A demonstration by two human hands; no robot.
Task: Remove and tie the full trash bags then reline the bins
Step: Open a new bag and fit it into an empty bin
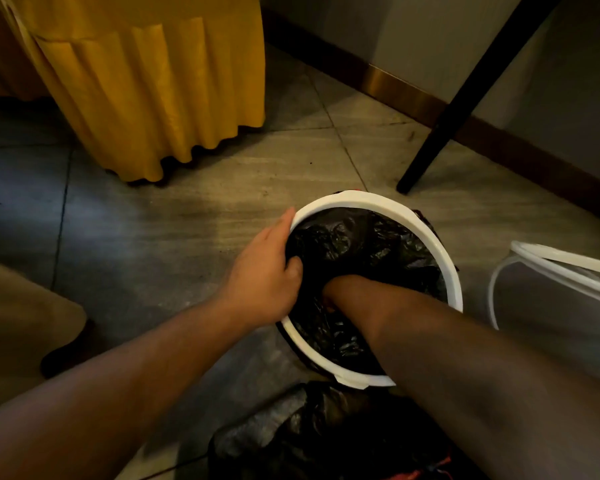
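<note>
Relining is under way, by the look of it. The left hand (267,275) is gripping the rim of the round white-rimmed bin (378,199) standing on the tiled floor (187,220), thumb inside, fingers outside. The right hand (333,289) is reaching down inside the crinkled black plastic liner (378,244); clenched or loose, I cannot tell. The liner is lying rumpled and glossy. Next, I'd judge, it needs spreading against the walls. A bulging black trash bag (326,438) is sitting just beside the bin.
</note>
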